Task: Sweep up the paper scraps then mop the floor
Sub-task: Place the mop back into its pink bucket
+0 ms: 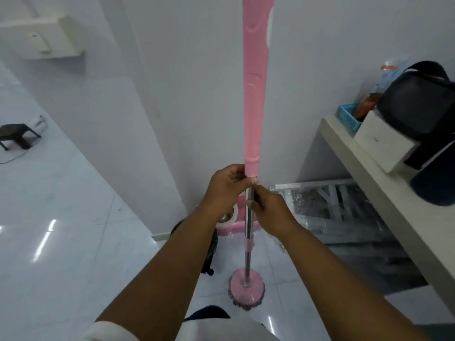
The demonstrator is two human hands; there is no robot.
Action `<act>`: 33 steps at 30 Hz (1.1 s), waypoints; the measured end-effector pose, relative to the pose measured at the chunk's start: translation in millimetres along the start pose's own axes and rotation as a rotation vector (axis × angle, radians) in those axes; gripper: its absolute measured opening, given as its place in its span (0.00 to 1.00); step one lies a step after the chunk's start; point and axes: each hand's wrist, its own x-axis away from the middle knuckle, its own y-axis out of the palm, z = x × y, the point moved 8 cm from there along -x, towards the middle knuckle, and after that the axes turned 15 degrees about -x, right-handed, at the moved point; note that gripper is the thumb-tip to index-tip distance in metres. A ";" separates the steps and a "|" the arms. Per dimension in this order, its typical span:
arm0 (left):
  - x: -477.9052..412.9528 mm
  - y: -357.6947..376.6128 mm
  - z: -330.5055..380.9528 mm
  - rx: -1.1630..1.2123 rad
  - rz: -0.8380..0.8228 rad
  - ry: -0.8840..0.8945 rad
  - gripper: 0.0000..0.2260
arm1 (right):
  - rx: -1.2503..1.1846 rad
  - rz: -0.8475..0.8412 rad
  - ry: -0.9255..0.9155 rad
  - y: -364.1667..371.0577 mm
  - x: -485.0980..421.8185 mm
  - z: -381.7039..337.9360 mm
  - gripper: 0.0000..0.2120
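A spin mop stands upright in front of me, its long pink grip (pixel 254 94) rising past the top of the view. Its round pink mop head (pixel 246 287) with grey fringe rests on the white tiled floor. My left hand (pixel 227 187) grips the pole right at the bottom end of the pink grip. Just below it, my right hand (pixel 268 211) holds the bare metal shaft (pixel 249 227). Behind the shaft sits the pink mop bucket (pixel 227 223), partly hidden by my arms. No paper scraps are visible.
A white wall corner stands directly behind the mop. At the right, a counter (pixel 357 163) carries a black bag (pixel 418 104), a white box and a blue basket (pixel 348 116); plastic-wrapped metal frames (pixel 332 207) lie underneath. A small dark stool (pixel 18 135) stands far left.
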 end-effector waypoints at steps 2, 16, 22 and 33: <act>-9.3 0.0 -2.6 0.028 0.033 -0.039 0.13 | -0.005 -0.030 0.002 -3.9 -12.4 4.1 0.06; -153.4 -65.2 13.7 0.089 0.170 0.011 0.08 | -0.184 -0.107 -0.079 -16.2 -173.1 -33.8 0.14; -230.5 -109.3 2.9 0.071 0.231 -0.011 0.10 | -0.110 -0.174 -0.090 3.3 -266.4 -49.7 0.11; -311.8 -189.3 -31.1 0.053 0.363 -0.069 0.10 | -0.149 -0.339 -0.123 64.5 -391.5 -64.0 0.10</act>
